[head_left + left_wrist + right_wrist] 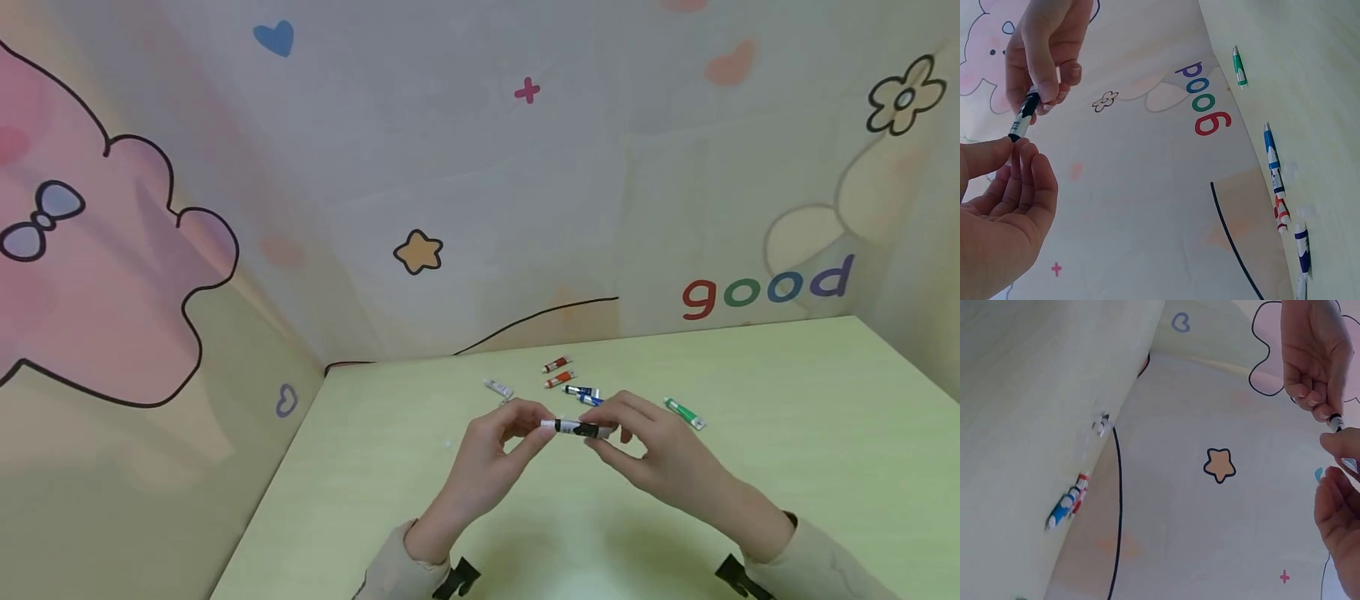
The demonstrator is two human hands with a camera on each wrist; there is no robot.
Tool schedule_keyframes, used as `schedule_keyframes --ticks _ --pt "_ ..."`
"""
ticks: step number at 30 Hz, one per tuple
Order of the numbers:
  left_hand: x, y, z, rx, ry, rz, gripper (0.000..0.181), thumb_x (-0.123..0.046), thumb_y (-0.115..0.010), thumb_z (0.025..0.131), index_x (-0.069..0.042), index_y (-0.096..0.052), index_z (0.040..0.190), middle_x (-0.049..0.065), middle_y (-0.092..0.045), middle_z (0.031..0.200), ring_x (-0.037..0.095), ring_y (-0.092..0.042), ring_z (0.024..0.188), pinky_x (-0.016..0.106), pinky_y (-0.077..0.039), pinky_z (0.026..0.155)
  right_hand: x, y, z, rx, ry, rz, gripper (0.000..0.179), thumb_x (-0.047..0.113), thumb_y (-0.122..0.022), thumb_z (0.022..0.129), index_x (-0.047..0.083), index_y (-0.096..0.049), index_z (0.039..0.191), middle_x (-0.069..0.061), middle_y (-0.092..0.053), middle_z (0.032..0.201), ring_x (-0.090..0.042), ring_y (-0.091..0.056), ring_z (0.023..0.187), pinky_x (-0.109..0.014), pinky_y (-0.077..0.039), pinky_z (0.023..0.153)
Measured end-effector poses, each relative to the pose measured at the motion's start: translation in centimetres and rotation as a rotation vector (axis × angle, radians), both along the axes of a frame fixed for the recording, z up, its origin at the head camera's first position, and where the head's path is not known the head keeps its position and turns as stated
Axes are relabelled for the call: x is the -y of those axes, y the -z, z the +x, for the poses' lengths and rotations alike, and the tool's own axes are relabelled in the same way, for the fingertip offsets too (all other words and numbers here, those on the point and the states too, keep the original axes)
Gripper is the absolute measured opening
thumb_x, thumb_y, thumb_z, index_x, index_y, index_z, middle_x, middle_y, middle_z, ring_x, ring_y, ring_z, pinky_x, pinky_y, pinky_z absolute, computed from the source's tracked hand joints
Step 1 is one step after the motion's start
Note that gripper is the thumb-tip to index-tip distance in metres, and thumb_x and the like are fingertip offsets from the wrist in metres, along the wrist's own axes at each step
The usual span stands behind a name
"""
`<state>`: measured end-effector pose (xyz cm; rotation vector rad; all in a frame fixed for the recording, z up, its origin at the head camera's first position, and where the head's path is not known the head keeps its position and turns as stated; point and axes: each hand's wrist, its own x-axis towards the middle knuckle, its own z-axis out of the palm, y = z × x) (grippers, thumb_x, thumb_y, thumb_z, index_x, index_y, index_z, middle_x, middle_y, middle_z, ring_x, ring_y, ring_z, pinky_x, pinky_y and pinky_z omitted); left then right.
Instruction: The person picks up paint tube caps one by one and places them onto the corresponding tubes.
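A small black-and-white paint tube (576, 428) is held level above the table between both hands. My left hand (487, 462) pinches its white cap end between thumb and fingers. At the other end, my right hand (667, 454) pinches the tube body. In the left wrist view the tube (1024, 115) tilts between the fingertips of the left hand (1013, 212) and the right hand (1044, 56). The right wrist view shows only a short piece of the tube (1336, 422), the rest being covered by fingers.
Beyond the hands on the pale green table (360, 483) lie two red tubes (558, 380), two blue tubes (581, 391) and a whitish tube (498, 388). A green tube (684, 413) lies to the right. A patterned wall cloth (480, 167) rises behind the table.
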<state>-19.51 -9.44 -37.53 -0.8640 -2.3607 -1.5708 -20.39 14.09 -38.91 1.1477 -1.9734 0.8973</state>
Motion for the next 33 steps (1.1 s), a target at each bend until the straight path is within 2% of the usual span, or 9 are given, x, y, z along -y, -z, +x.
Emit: schedule_keyframes --ticks 3,5,9,14,17,20,24,30,33 --pt "0.0 0.0 0.0 0.045 -0.008 0.02 0.012 -0.018 -0.067 0.099 -0.009 -0.07 0.107 0.0 -0.072 0.098 0.013 -0.067 0.089 0.033 -0.054 0.085 0.0 -0.1 -0.1 -0.22 0.084 0.011 0.032 0.035 -0.055 0.105 0.011 -0.075 0.108 0.002 -0.063 0.094 -0.009 -0.058 0.073 -0.014 -0.045 0.061" --pt "0.0 0.1 0.0 0.071 -0.013 0.033 0.013 -0.019 -0.067 0.099 -0.009 -0.071 0.107 0.001 -0.072 0.098 0.014 -0.067 0.089 0.034 -0.054 0.086 0.0 -0.2 -0.1 -0.314 0.121 0.019 0.034 0.035 -0.053 0.105 0.01 -0.076 0.109 0.0 -0.063 0.092 -0.011 -0.056 0.07 -0.016 -0.044 0.058" --pt "0.2 0.1 0.2 0.115 -0.02 0.043 0.014 -0.02 -0.068 0.099 -0.009 -0.07 0.108 0.001 -0.071 0.099 0.014 -0.067 0.09 0.035 -0.054 0.089 0.0 -0.3 0.3 -0.277 0.108 0.045 0.038 0.037 -0.054 0.104 0.007 -0.077 0.108 0.0 -0.063 0.09 -0.011 -0.055 0.069 -0.016 -0.044 0.059" --pt "0.4 0.2 0.4 0.119 0.001 0.024 0.014 -0.021 -0.068 0.098 -0.011 -0.07 0.108 -0.002 -0.072 0.1 0.013 -0.067 0.09 0.036 -0.054 0.09 -0.1 -0.3 0.8 -0.08 0.039 0.042 0.041 0.043 -0.057 0.102 0.008 -0.078 0.105 0.006 -0.064 0.09 -0.007 -0.056 0.074 -0.013 -0.043 0.063" --pt "0.2 0.3 0.4 0.105 0.024 0.025 0.013 -0.02 -0.069 0.098 -0.011 -0.07 0.108 -0.004 -0.072 0.1 0.012 -0.068 0.09 0.035 -0.054 0.089 -0.4 -0.2 0.9 0.056 -0.009 0.021 0.029 0.038 -0.067 0.097 0.012 -0.078 0.104 0.011 -0.063 0.091 -0.003 -0.055 0.075 -0.011 -0.042 0.062" --pt "0.0 0.4 0.4 0.096 0.037 0.016 0.014 -0.02 -0.069 0.098 -0.012 -0.07 0.109 -0.005 -0.072 0.101 0.012 -0.068 0.09 0.033 -0.055 0.087 -0.7 -0.2 1.0 0.152 -0.028 -0.002 0.016 0.024 -0.079 0.089 0.018 -0.077 0.104 0.017 -0.061 0.09 0.0 -0.053 0.075 -0.012 -0.041 0.059" --pt "-0.2 0.6 0.3 0.091 0.049 0.004 0.015 -0.02 -0.069 0.098 -0.011 -0.07 0.109 -0.004 -0.072 0.1 0.011 -0.068 0.09 0.031 -0.055 0.087 -0.7 -0.5 1.1 0.247 -0.018 -0.033 0.026 0.009 -0.084 0.082 0.025 -0.076 0.101 0.019 -0.057 0.083 -0.002 -0.049 0.07 -0.017 -0.04 0.057" --pt "-0.1 0.9 0.2 0.07 0.073 -0.014 0.015 -0.021 -0.071 0.097 -0.013 -0.07 0.109 -0.005 -0.073 0.097 0.01 -0.068 0.088 0.031 -0.055 0.086 -0.9 -0.9 1.5 0.548 -0.043 -0.088 0.013 0.016 -0.078 0.09 0.028 -0.076 0.095 0.011 -0.056 0.075 -0.009 -0.052 0.067 -0.025 -0.042 0.055" --pt "0.0 0.8 0.1 0.039 0.08 -0.012 0.017 -0.022 -0.071 0.096 -0.012 -0.07 0.11 -0.005 -0.072 0.097 0.01 -0.068 0.088 0.032 -0.055 0.087 -1.1 -1.1 1.4 0.628 -0.048 -0.09 0.01 0.017 -0.076 0.092 0.026 -0.076 0.097 0.008 -0.058 0.076 -0.011 -0.054 0.069 -0.025 -0.044 0.057"
